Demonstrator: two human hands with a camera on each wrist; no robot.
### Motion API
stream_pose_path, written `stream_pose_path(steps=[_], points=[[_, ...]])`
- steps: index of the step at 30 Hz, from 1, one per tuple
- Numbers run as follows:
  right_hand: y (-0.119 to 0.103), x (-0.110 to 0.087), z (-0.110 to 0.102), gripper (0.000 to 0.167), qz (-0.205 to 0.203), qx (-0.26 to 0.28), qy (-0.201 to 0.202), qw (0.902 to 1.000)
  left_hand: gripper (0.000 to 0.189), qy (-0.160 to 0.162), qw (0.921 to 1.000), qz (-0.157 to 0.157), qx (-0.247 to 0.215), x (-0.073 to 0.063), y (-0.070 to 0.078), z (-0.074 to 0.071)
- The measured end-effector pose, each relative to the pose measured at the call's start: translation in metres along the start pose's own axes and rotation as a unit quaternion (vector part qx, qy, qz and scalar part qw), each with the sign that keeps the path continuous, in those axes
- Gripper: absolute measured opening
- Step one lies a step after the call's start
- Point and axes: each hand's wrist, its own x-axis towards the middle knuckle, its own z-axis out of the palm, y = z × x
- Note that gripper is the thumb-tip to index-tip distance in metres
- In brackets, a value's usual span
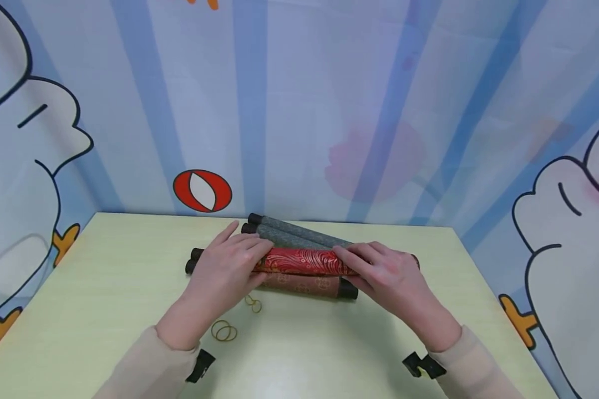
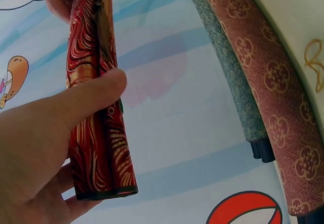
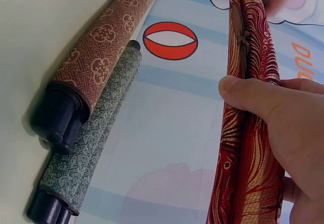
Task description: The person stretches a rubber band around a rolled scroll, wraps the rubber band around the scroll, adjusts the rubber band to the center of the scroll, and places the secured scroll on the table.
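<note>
White cartoon figure (image 1: 20, 238) at nine o'clock from the view's centre, printed on a blue-striped backdrop (image 1: 299, 111). Next rightward, at ten o'clock, a red oval (image 1: 202, 191) with a white middle, also printed. At seven o'clock, thin yellow loops (image 1: 224, 331) lying on the pale table (image 1: 304, 354), with smaller loops (image 1: 256, 306) just beside, nearer the middle. Then the left hand (image 1: 232, 257), clamped on the left end of a red roll (image 1: 304, 261), thumb across one face, fingers round behind. At the dial's centre, the red roll itself, swirled with gold, with a knotted brown tie (image 3: 242, 41) along it; in both wrist views, apart from the other rolls. Toward six o'clock, a brown roll (image 1: 299, 285) with flower motifs and black ends; toward twelve, a grey-green roll (image 1: 284, 237), slanting, partly hidden. At three o'clock, the right hand (image 1: 386, 271), clamped on the red roll too, thumb likewise in front. Farthest right, another white figure (image 1: 569, 288).
</note>
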Motion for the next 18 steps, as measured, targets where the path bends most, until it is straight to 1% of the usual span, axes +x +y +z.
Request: stream_pose_path(steps=[5, 8, 12, 16, 18], points=[[-0.0007, 0.0, -0.0009, 0.062, 0.009, 0.006, -0.003, 0.9999, 0.066, -0.013, 0.9997, -0.016, 0.012, -0.0025, -0.0045, -0.0067], [-0.0003, -0.0011, -0.0039, 0.064, 0.012, 0.008, -0.001, 0.9999, 0.06, -0.023, 0.9995, -0.018, 0.012, -0.0027, -0.0063, -0.0096], [-0.0002, -0.0014, -0.0054, 0.063, 0.016, 0.013, 0.001, 0.9998, 0.05, -0.022, 0.9996, -0.015, 0.006, -0.001, -0.0044, -0.0082], [-0.0023, 0.0013, -0.0025, 0.062, 0.007, 0.013, 0.003, 0.9999, 0.049, -0.013, 0.9999, -0.006, 0.0, 0.0021, 0.0004, -0.005], [-0.0034, 0.003, -0.0005, 0.063, 0.004, 0.013, 0.005, 0.9999, 0.05, -0.013, 0.9999, -0.004, -0.001, 0.0031, 0.0021, -0.0041]])
